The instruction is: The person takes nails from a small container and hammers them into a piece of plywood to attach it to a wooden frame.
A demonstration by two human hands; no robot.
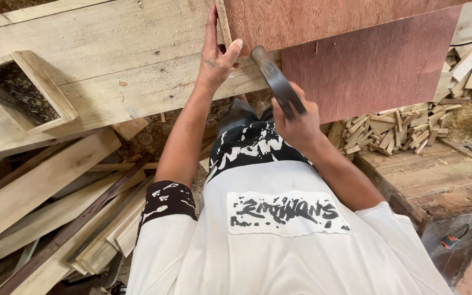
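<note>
At the bench [83, 49] edge, the left hand [217, 57] pressed flat, fingers spread, steadying a thin wooden strip [223, 22] against the reddish plywood panel [323, 22]. The right hand [296, 123] was closed round a hammer [274, 79], its head near the strip. No nail was discernible; fixing appeared under way, not complete. Offcuts [389, 134] lay beyond.

Pale plank workbench [110, 60], sawdust-strewn; reddish plywood sheet [356, 49] lies on it, overhanging near edge.
</note>
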